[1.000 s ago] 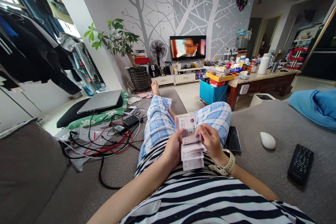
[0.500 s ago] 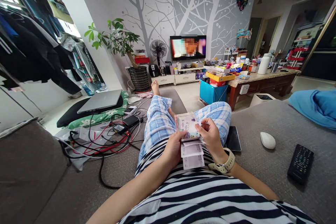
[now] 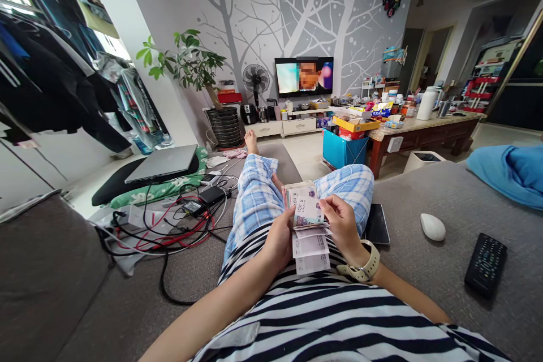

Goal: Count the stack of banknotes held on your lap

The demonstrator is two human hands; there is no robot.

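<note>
A stack of banknotes (image 3: 306,203) is held over my lap, the top note pale purple with a "5" printed on it. My left hand (image 3: 279,240) is closed round the stack's left edge, thumb on top. At its right edge my right hand (image 3: 340,223) pinches the notes between thumb and fingers; a cream watch (image 3: 368,263) is on that wrist. Several loose purple notes (image 3: 311,253) hang fanned below the stack, against my striped shirt. The lower part of the stack is hidden by my fingers.
On the grey sofa to the right lie a dark tablet or phone (image 3: 377,224), a white mouse (image 3: 432,227) and a black remote (image 3: 486,264). Tangled cables (image 3: 169,232) and a laptop (image 3: 163,163) are at the left. A crowded table (image 3: 424,130) stands ahead.
My right thumb and fingers have shifted slightly right and down along the stack's edge. The top note has changed position a little, and my left thumb has drawn back toward the edge.
</note>
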